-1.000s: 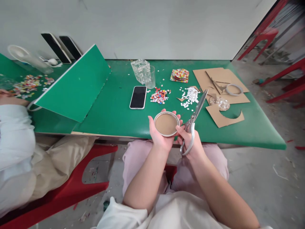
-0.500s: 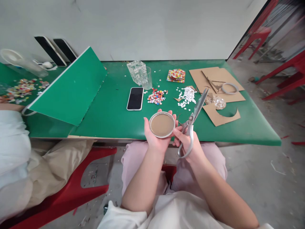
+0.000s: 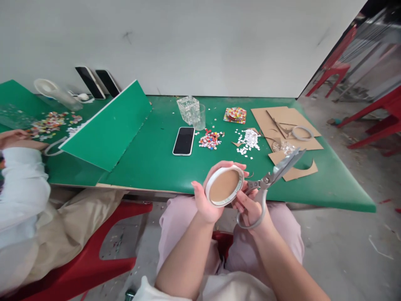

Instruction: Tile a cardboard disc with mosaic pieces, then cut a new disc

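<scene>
In my left hand (image 3: 210,205), fingers curled round it from beneath, rests a white ring like a tape roll core (image 3: 232,197). A round brown cardboard disc (image 3: 223,186) fills its inside, and print shows on the ring's inner wall. My right hand (image 3: 257,212) holds large metal scissors (image 3: 266,180), blades pointing up and right. Its fingertips touch the ring's lower right edge. Beyond my hands lie a pile of coloured mosaic chips (image 3: 211,139) and a pile of white chips (image 3: 249,141).
Cardboard sheets (image 3: 275,116), a cut-out scrap (image 3: 302,172) and another ring (image 3: 302,133) lie right. A phone (image 3: 184,141), clear cup (image 3: 199,118) and patterned coasters (image 3: 234,115) sit farther back. A green board (image 3: 109,129) leans at left, beside a co-worker's sleeve (image 3: 26,179).
The ring has tilted up, showing its inner wall, and both hands have turned with it. The scissors have swung lower to the right. My head view has shifted slightly.
</scene>
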A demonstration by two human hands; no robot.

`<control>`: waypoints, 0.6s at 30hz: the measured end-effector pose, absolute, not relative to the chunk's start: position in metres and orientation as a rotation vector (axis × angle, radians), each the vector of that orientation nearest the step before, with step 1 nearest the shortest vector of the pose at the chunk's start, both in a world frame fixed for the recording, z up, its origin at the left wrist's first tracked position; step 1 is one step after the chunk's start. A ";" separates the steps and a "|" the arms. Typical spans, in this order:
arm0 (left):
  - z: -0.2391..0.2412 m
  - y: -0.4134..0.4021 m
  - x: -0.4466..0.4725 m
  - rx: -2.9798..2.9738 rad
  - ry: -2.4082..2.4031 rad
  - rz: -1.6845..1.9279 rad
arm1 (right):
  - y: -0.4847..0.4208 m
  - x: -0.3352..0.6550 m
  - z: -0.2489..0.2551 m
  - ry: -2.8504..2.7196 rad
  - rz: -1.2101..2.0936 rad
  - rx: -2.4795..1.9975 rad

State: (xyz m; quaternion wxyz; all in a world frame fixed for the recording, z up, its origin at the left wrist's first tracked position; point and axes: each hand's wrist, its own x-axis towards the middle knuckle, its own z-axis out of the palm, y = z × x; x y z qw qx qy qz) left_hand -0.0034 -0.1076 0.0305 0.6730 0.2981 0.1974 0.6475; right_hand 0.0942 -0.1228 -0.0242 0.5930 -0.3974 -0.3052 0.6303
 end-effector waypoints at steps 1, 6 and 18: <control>0.032 -0.109 -0.004 0.682 0.450 1.449 | -0.123 0.094 -0.024 -0.703 1.466 -0.913; 0.039 -0.112 -0.004 0.637 0.443 1.400 | -0.125 0.095 -0.023 -0.686 1.449 -0.940; 0.032 -0.108 0.000 0.541 0.413 1.400 | -0.125 0.094 -0.021 -0.669 1.509 -0.895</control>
